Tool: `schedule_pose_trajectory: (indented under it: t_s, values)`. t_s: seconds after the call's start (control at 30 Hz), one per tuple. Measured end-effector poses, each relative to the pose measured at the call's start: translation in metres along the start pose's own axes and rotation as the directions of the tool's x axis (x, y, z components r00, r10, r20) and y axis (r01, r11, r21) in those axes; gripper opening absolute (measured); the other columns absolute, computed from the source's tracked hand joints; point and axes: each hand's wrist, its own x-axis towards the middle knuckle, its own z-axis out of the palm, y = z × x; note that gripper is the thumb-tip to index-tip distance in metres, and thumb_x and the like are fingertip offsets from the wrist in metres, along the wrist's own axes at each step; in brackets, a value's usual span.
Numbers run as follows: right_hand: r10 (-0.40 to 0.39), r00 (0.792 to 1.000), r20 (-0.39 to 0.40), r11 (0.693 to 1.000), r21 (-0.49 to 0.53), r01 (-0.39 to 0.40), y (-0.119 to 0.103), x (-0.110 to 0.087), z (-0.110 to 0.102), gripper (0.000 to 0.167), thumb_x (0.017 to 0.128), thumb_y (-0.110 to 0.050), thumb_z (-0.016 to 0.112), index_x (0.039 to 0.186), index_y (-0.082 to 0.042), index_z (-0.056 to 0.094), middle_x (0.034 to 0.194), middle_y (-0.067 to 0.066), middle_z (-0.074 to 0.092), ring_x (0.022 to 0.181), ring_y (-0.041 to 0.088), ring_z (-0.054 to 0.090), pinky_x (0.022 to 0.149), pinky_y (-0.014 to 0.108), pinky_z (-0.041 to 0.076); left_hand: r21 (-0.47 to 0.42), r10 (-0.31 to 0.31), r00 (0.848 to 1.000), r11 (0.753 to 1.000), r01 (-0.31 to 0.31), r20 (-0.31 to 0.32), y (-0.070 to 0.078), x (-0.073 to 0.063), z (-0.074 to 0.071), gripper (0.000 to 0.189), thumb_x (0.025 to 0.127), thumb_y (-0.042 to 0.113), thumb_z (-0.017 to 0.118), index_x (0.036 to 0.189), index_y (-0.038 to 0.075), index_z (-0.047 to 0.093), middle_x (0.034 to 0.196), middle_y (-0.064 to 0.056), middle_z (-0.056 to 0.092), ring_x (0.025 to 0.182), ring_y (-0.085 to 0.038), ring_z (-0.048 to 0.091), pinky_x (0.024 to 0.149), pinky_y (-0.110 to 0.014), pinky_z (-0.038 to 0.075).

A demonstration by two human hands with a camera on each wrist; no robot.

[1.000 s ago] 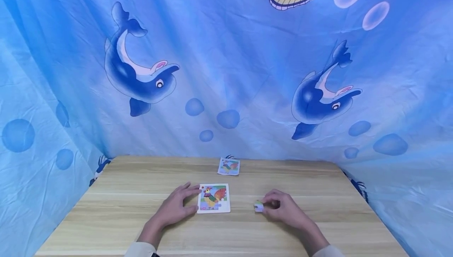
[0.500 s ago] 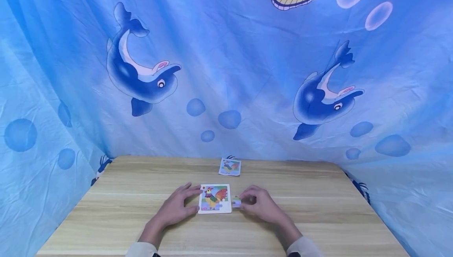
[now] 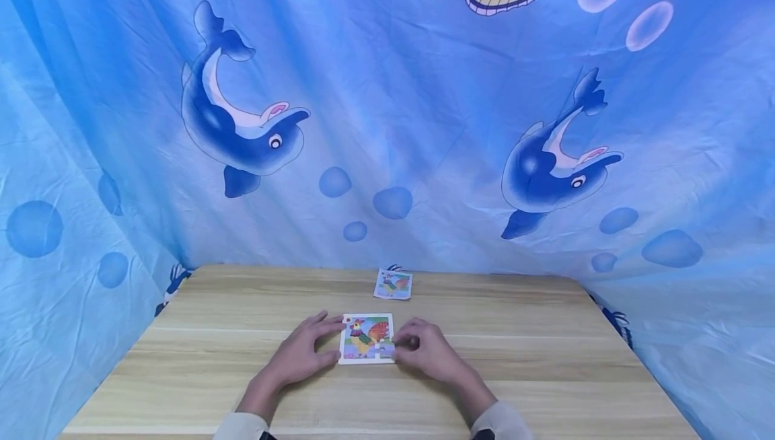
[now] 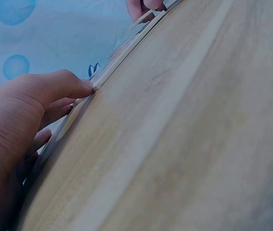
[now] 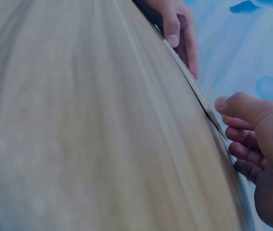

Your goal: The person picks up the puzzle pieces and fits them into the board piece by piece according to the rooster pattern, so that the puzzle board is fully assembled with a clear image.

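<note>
A small square jigsaw puzzle board (image 3: 357, 362) with a rooster picture and white border lies flat near the middle of the table. My left hand (image 3: 305, 349) rests at its left side, thumb and index fingertip at the edge, the fingers fairly straight. In the left wrist view the thumb (image 4: 81, 88) touches the board's edge. My right hand (image 3: 426, 352) pinches a puzzle piece (image 3: 386, 352) between thumb and index finger, over the lower right part of the picture. In the right wrist view, the right hand's other fingers (image 5: 244, 153) are curled beneath the thumb.
Behind the board, close to the far edge of the wooden table (image 3: 514, 332), lies a card (image 3: 393, 284) printed with the same rooster. A blue curtain (image 3: 418, 124) with dolphins and bubbles hangs at the back and both sides.
My right hand has carried the puzzle piece leftward across the table, from well right of the board to over its lower right corner. The left hand stays at the board's left edge.
</note>
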Motion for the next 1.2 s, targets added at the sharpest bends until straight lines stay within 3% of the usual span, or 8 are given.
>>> schedule_pose_trajectory:
  t_s: [0.4,0.9,1.2]
  values:
    - [-0.009,1.0,-0.004,0.996,-0.093,0.008,-0.002,0.006,0.006,0.024,0.081,-0.021,0.086,0.103,-0.012,0.08,0.102,-0.004,0.069,0.091,0.006,0.058,0.081,0.019,0.05,0.005,0.016,1.0,1.0,-0.016,-0.02,-0.001,-0.001,0.0,0.053,0.088,0.032,0.075,0.14,0.024,0.066,0.155,0.001,0.056,0.154,-0.041,0.035,0.116,-0.077,0.029]
    - [0.002,1.0,0.0,0.997,-0.08,-0.002,-0.005,0.008,0.008,0.029,0.084,-0.024,0.084,0.111,-0.015,0.08,0.103,-0.002,0.067,0.093,0.01,0.057,0.08,0.02,0.049,0.005,-0.006,1.0,1.0,0.006,-0.007,-0.002,0.001,0.001,0.053,0.089,0.032,0.074,0.14,0.023,0.066,0.156,0.003,0.054,0.155,-0.038,0.034,0.118,-0.075,0.029]
    - [0.01,1.0,0.009,0.993,-0.116,-0.009,-0.002,0.011,0.014,0.023,0.083,-0.026,0.084,0.106,-0.023,0.08,0.102,-0.006,0.063,0.096,0.008,0.055,0.082,0.022,0.048,0.021,-0.006,1.0,1.0,0.006,-0.015,-0.003,0.002,0.002,0.054,0.088,0.032,0.075,0.14,0.024,0.066,0.156,0.003,0.055,0.154,-0.039,0.035,0.117,-0.076,0.03]
